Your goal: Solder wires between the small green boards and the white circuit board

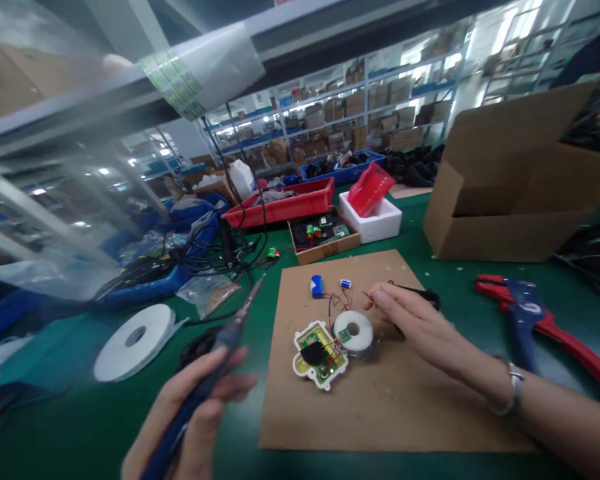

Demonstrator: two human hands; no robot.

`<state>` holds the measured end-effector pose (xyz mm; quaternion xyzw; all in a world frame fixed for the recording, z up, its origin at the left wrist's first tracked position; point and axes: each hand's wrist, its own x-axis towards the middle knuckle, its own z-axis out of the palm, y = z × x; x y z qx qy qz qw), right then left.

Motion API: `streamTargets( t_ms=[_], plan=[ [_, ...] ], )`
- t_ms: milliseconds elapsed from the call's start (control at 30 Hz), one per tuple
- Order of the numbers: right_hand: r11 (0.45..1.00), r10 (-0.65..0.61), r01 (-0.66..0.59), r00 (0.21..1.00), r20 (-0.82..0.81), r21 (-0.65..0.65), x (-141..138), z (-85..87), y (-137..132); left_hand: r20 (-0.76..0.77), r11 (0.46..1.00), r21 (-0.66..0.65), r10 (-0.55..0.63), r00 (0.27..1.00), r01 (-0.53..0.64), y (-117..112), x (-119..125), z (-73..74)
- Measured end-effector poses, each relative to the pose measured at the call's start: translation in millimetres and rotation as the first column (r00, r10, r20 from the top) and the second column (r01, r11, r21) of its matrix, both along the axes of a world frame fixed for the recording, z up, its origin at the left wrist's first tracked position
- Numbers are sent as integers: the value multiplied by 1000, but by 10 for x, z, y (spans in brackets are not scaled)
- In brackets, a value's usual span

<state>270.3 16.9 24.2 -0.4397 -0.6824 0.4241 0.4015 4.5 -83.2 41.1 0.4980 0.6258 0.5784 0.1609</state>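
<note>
My left hand (200, 400) is closed around a soldering iron (235, 327), its tip pointing up and away over the green table. Over the right part of a cardboard sheet (300, 420), my right hand (405, 310) pinches a thin wire (368, 297) between thumb and fingers. Left of that hand lies a white-framed circuit board (320, 357) with a black patch on it. Red and black wires run from it past a white ring-shaped roll (354, 331), on which a small green board (345, 335) rests. Behind them are a blue cylindrical battery (317, 287) and a smaller blue-and-white cylinder (346, 283).
A red-and-blue wire stripper (527, 313) lies at right, before an open carton (500, 233). A white tape roll (135, 340) lies at left. Behind the sheet stand a small parts box (325, 252), a white foam box (377, 229) and a red tray (300, 212). A metal beam (320, 47) crosses overhead.
</note>
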Motion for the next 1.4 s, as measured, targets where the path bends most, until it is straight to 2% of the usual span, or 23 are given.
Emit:
streamTargets(
  t_ms=[67, 133, 200, 267, 367, 500, 700, 833, 1000, 1100, 1267, 1400],
  plan=[
    [999, 12, -15, 998, 69, 51, 0, -41, 4, -117, 989, 20, -141, 983, 144, 275, 395, -4],
    [998, 11, -19, 990, 138, 61, 3, -99, -12, -317, 956, 8, -277, 907, 295, 475, 663, -45],
    [999, 6, -15, 983, 185, 47, 0, -161, -43, -436, 922, -58, -368, 821, 383, 600, 789, -134],
    [999, 4, -11, 979, 206, 33, -10, -213, -77, -462, 901, -107, -419, 782, 420, 662, 813, -247],
    [1000, 12, -17, 978, 208, 19, -18, -253, -117, -434, 903, -52, -406, 805, 427, 684, 787, -372],
    [1000, 27, -28, 982, 189, 5, -6, -255, -145, -382, 926, 111, -295, 876, 361, 685, 802, -341],
    [998, 47, -39, 988, 148, -51, 4, -259, -172, -310, 920, -26, -380, 871, 392, 754, 901, -212],
    [995, 75, -66, 987, 142, -71, 6, -251, -175, -251, 905, -38, -420, 872, 424, 785, 932, -226],
    [994, 98, -90, 985, 144, -60, 13, -214, -174, -237, 858, -43, -507, 829, 513, 811, 916, -269],
    [994, 100, -93, 983, 153, -56, 19, -195, -180, -243, 848, -13, -517, 821, 530, 814, 928, -286],
    [997, 70, -75, 983, 167, 21, -1, -220, -186, -240, 849, 85, -490, 838, 521, 776, 1002, -332],
    [989, 49, -67, 990, 135, 135, -21, -269, -175, -326, 857, 165, -420, 847, 488, 733, 1077, -362]
  ],
)
